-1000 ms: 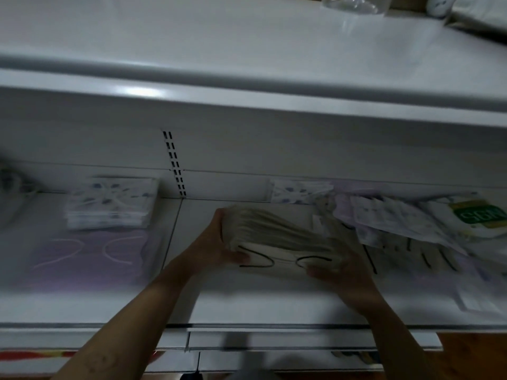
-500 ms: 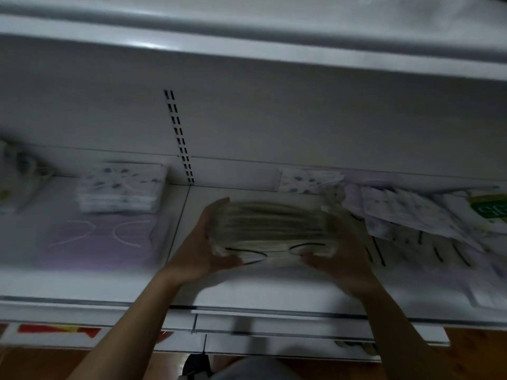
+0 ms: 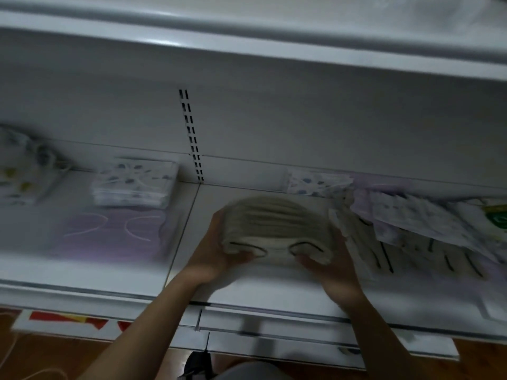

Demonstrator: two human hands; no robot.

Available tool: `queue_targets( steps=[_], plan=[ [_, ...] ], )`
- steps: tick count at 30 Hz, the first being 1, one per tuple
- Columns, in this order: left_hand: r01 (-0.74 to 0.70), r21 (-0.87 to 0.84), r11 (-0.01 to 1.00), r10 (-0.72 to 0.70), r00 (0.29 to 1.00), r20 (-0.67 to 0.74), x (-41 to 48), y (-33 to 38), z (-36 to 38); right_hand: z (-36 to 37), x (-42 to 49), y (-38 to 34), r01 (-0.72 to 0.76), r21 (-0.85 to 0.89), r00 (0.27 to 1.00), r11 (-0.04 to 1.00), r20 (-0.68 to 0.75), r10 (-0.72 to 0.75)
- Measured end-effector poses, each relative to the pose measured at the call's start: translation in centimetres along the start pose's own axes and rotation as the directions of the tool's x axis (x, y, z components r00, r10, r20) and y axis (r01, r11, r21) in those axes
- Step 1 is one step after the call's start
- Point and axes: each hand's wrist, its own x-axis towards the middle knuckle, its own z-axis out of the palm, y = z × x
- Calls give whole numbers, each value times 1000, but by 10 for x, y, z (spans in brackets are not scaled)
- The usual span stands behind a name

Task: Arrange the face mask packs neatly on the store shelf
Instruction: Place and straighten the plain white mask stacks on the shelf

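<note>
Both hands on beige mask stack [image 3: 277,229] — L hand [image 3: 216,253] grips left end, R hand [image 3: 333,267] grips right end, thumbs on front face, fingers wrapped round behind. Stack bowed up in middle, black ear loops showing at front. Position: mid shelf [image 3: 247,286], just right of slotted upright [image 3: 192,138]; I can't tell if it touches shelf. Left bay: tidy printed pack stack [image 3: 134,185] at back, lilac pack [image 3: 109,231] w/ white loops flat in front. Right of R hand — loose pile [image 3: 411,229] of packs, overlapping, tilted. Frame blurry.
</note>
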Motion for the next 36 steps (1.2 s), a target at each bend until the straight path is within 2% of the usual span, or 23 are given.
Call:
queue_targets(
  steps=[3, 4, 6, 7, 11, 13, 17, 21, 27, 34, 36],
  plan=[
    [67, -68, 995, -76, 988, -135, 13, 2, 0, 8, 13, -15, -72, 40, 996, 997, -46, 74],
    [110, -143, 984, -135, 974, -180, 17, 7, -2, 11, 21, -20, -90, 67, 994, 994, -52, 94],
    [205, -286, 936, -283, 922, -264, 29, 17, -9, 22, 39, -33, -142, 121, 985, 983, -85, 152],
    [247, -297, 922, -335, 895, -296, 36, 24, -14, 29, 50, -36, -175, 140, 976, 975, -109, 190],
    [340, -292, 894, -428, 840, -333, 64, 38, -39, 60, 90, -53, -232, 166, 960, 959, -120, 253],
    [439, -292, 850, -521, 783, -340, 74, 38, -47, 74, 101, -59, -275, 174, 947, 946, -119, 297],
    [506, -355, 787, -611, 720, -329, 81, 37, -51, 97, 100, -61, -336, 62, 919, 940, -200, 341],
    [487, -386, 784, -613, 706, -354, 89, 36, -51, 105, 99, -60, -373, 28, 897, 927, -244, 368],
    [475, -342, 811, -580, 728, -366, 93, 31, -49, 104, 109, -70, -403, -26, 899, 915, -196, 391],
    [477, -261, 839, -543, 757, -362, 93, 29, -56, 106, 112, -81, -401, 26, 907, 916, -133, 400],
    [471, -201, 859, -511, 772, -378, 94, 30, -59, 102, 114, -80, -400, 16, 904, 916, -160, 398]
  ],
)
